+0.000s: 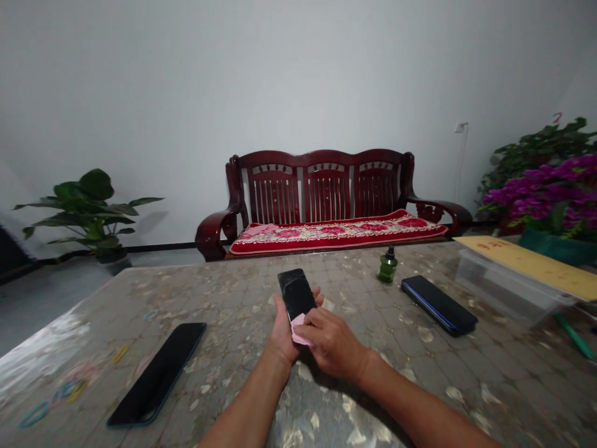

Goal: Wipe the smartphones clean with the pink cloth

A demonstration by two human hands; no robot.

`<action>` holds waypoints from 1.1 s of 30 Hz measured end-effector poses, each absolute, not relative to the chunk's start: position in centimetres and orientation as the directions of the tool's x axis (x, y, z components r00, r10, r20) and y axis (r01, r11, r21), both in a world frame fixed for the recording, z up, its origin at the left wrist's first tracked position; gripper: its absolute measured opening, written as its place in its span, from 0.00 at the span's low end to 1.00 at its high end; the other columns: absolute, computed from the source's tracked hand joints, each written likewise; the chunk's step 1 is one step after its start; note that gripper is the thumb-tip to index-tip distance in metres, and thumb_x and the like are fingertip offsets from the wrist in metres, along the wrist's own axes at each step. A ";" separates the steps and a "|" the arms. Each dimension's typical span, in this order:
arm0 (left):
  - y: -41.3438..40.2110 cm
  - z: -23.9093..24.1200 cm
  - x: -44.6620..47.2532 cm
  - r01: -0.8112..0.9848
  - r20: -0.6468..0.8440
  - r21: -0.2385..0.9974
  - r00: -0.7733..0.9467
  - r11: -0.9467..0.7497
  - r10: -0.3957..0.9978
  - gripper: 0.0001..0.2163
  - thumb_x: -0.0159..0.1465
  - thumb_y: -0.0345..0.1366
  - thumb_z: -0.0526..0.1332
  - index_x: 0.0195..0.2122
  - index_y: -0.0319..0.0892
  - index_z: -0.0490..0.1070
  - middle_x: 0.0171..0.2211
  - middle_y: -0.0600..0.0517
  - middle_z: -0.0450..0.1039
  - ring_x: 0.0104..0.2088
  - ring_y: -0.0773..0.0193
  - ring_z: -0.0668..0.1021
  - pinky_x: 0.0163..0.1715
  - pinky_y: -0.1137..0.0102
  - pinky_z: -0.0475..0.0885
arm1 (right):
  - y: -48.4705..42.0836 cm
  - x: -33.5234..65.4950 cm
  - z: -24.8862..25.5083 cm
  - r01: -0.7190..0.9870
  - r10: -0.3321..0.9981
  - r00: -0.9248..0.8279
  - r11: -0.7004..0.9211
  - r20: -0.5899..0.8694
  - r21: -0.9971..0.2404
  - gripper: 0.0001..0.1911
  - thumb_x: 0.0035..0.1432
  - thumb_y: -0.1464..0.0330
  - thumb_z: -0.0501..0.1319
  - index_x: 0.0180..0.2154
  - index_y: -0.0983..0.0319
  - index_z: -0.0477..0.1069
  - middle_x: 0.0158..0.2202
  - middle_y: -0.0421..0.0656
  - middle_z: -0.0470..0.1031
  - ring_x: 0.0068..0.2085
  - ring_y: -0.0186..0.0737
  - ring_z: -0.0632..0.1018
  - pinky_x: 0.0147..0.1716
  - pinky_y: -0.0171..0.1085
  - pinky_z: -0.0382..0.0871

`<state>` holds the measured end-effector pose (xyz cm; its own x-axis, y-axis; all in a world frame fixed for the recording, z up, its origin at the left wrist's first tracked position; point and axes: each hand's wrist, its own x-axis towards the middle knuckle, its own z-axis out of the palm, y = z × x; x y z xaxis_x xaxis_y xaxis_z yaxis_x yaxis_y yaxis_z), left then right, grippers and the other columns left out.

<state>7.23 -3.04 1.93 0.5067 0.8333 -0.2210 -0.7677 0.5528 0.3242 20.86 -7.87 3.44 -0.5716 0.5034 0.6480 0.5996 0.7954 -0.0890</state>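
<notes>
A black smartphone (296, 292) rests screen up in my left hand (282, 330), whose thumb lies along its left edge and whose fingertips show at its right edge. My right hand (333, 342) pinches a pink cloth (301, 331) and presses it on the near end of the screen. The cloth covers that lower part of the phone. Some right-hand fingers are hidden beneath the hand. On the table to the left lies a larger black phone (158, 376), apart from both hands.
A patterned cloth covers the table (233, 298). To the right are a green bottle (387, 266), stacked dark phones (438, 305), a clear plastic box (508, 286) under a yellow board (527, 261), and a green-handled tool (574, 336). Coloured bands (74, 382) lie left. Behind stands a wooden bench (326, 186).
</notes>
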 end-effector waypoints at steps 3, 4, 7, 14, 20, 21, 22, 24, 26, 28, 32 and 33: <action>-3.5 2.2 7.4 -0.721 -0.212 0.322 0.578 0.614 0.788 0.42 0.67 0.65 0.41 0.55 0.27 0.71 0.41 0.36 0.78 0.42 0.52 0.81 0.45 0.63 0.75 | -7.6 20.5 3.7 0.668 0.558 -0.545 0.740 0.626 -0.078 0.10 0.61 0.76 0.56 0.41 0.61 0.73 0.35 0.44 0.71 0.37 0.41 0.70 0.38 0.37 0.62; -3.6 2.3 7.5 -0.708 -0.217 0.315 0.595 0.632 0.774 0.42 0.67 0.65 0.41 0.54 0.28 0.72 0.39 0.38 0.78 0.41 0.52 0.81 0.45 0.62 0.75 | -7.3 20.6 3.8 0.699 0.574 -0.518 0.711 0.634 -0.072 0.10 0.62 0.76 0.56 0.42 0.61 0.73 0.36 0.45 0.72 0.37 0.42 0.69 0.38 0.38 0.62; -4.0 2.5 7.6 -0.693 -0.252 0.292 0.609 0.659 0.752 0.40 0.67 0.65 0.42 0.48 0.31 0.75 0.35 0.42 0.78 0.36 0.53 0.81 0.44 0.60 0.76 | -6.8 21.1 4.2 0.777 0.602 -0.426 0.626 0.675 -0.068 0.08 0.65 0.73 0.57 0.44 0.62 0.73 0.37 0.46 0.73 0.39 0.43 0.70 0.39 0.39 0.62; -4.6 2.4 7.5 -0.645 -0.185 0.314 0.678 0.696 0.712 0.39 0.68 0.64 0.42 0.52 0.30 0.73 0.38 0.41 0.79 0.42 0.52 0.81 0.47 0.62 0.74 | -7.4 20.9 4.0 0.705 0.503 -0.552 0.707 0.665 0.051 0.11 0.65 0.74 0.54 0.46 0.63 0.72 0.36 0.46 0.72 0.37 0.43 0.68 0.37 0.40 0.61; -5.7 3.1 8.0 -0.610 -0.254 0.342 0.672 0.715 0.696 0.37 0.67 0.64 0.44 0.47 0.34 0.76 0.39 0.40 0.81 0.40 0.49 0.82 0.48 0.57 0.73 | -5.8 22.1 5.7 0.813 0.526 -0.365 0.582 0.768 -0.012 0.10 0.66 0.74 0.56 0.45 0.62 0.74 0.36 0.46 0.73 0.38 0.43 0.70 0.38 0.40 0.62; -5.8 3.1 8.1 -0.607 -0.259 0.346 0.671 0.715 0.695 0.37 0.67 0.64 0.44 0.47 0.34 0.76 0.39 0.39 0.81 0.40 0.49 0.82 0.48 0.57 0.73 | -5.7 22.2 5.9 0.822 0.531 -0.346 0.569 0.773 -0.023 0.09 0.66 0.74 0.56 0.45 0.62 0.74 0.36 0.46 0.73 0.38 0.43 0.70 0.38 0.40 0.62; -5.8 3.1 8.1 -0.601 -0.266 0.352 0.671 0.718 0.692 0.37 0.67 0.64 0.44 0.47 0.34 0.76 0.39 0.39 0.80 0.40 0.49 0.82 0.47 0.57 0.73 | -5.8 22.2 5.9 0.823 0.535 -0.345 0.568 0.771 -0.026 0.09 0.66 0.75 0.56 0.44 0.62 0.74 0.36 0.46 0.73 0.38 0.43 0.70 0.38 0.40 0.63; -5.8 3.0 8.1 -0.583 -0.283 0.367 0.672 0.724 0.685 0.35 0.67 0.63 0.46 0.46 0.34 0.76 0.37 0.40 0.80 0.39 0.49 0.82 0.46 0.57 0.73 | -6.2 21.9 5.8 0.799 0.536 -0.399 0.602 0.744 -0.006 0.10 0.65 0.75 0.57 0.45 0.62 0.74 0.36 0.46 0.73 0.38 0.43 0.70 0.37 0.40 0.62; -5.6 2.7 7.9 -0.584 -0.283 0.379 0.666 0.718 0.690 0.33 0.66 0.63 0.50 0.45 0.34 0.76 0.35 0.42 0.80 0.39 0.49 0.82 0.46 0.56 0.73 | -6.7 21.5 5.5 0.757 0.522 -0.473 0.653 0.710 0.024 0.10 0.64 0.75 0.57 0.45 0.62 0.73 0.36 0.45 0.72 0.37 0.43 0.70 0.36 0.40 0.62; -5.5 2.5 7.9 -0.599 -0.281 0.367 0.658 0.712 0.699 0.32 0.66 0.62 0.52 0.45 0.35 0.76 0.35 0.42 0.80 0.39 0.49 0.82 0.47 0.57 0.73 | -6.7 21.4 5.4 0.743 0.518 -0.496 0.669 0.697 0.031 0.10 0.63 0.75 0.59 0.44 0.61 0.74 0.36 0.45 0.72 0.37 0.43 0.70 0.36 0.40 0.62; -5.9 2.4 8.4 -0.603 -0.302 0.326 0.663 0.728 0.685 0.34 0.67 0.63 0.48 0.47 0.34 0.76 0.39 0.40 0.80 0.39 0.50 0.82 0.46 0.58 0.74 | -5.8 22.0 6.3 0.824 0.568 -0.354 0.566 0.743 -0.040 0.09 0.65 0.75 0.58 0.43 0.61 0.75 0.36 0.45 0.73 0.38 0.43 0.70 0.37 0.39 0.62; -6.1 2.4 8.5 -0.591 -0.307 0.327 0.671 0.737 0.674 0.35 0.66 0.64 0.48 0.47 0.34 0.75 0.38 0.40 0.80 0.38 0.50 0.82 0.44 0.58 0.74 | -5.6 22.1 6.5 0.835 0.571 -0.323 0.547 0.754 -0.057 0.09 0.65 0.75 0.57 0.43 0.61 0.75 0.35 0.45 0.73 0.38 0.43 0.70 0.37 0.39 0.62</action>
